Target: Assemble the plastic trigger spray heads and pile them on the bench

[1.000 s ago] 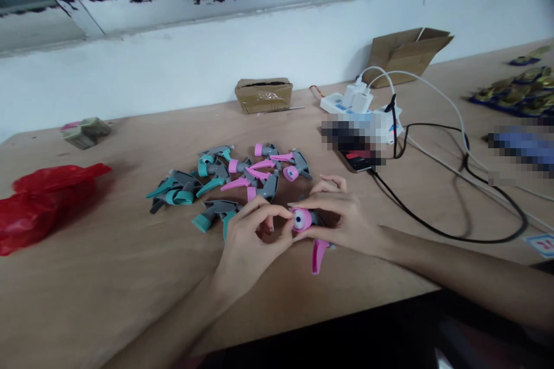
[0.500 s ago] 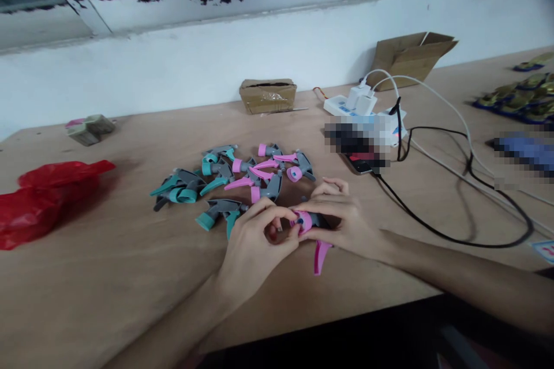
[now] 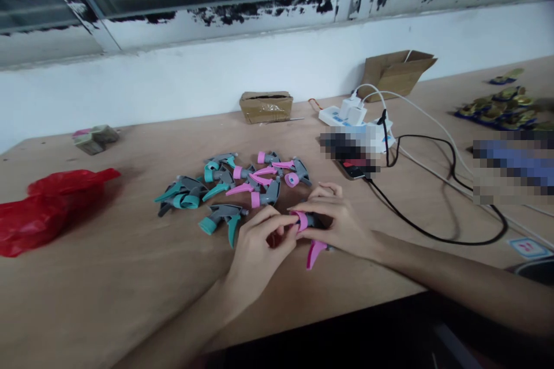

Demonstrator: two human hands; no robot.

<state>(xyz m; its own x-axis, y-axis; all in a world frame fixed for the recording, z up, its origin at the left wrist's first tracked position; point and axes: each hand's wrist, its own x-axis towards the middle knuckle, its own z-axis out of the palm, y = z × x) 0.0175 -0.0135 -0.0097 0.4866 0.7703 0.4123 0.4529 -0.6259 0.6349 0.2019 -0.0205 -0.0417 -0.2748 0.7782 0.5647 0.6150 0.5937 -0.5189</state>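
My right hand (image 3: 340,222) grips a grey-and-pink spray trigger head (image 3: 315,252), its pink trigger hanging below the fingers. The pink collar ring of this head faces left. At the mouth of the collar, the thumb and index finger of my left hand (image 3: 258,242) are closed together; what they pinch, if anything, is hidden. Just beyond both hands lies a loose group of other spray trigger heads. Some are grey with pink parts (image 3: 262,196), others grey with teal parts (image 3: 223,216).
A red plastic bag (image 3: 64,202) lies at left, near a small greyish block (image 3: 96,139). Along the wall stand a small cardboard box (image 3: 266,108) and an open carton (image 3: 392,76). A power strip (image 3: 331,116), a phone (image 3: 352,170) and looping cables (image 3: 415,236) occupy the right side.
The camera view has tilted up and shifted slightly right. My left fingertips now cover the collar's mouth, where a small dark piece showed before. The right hand keeps its hold.
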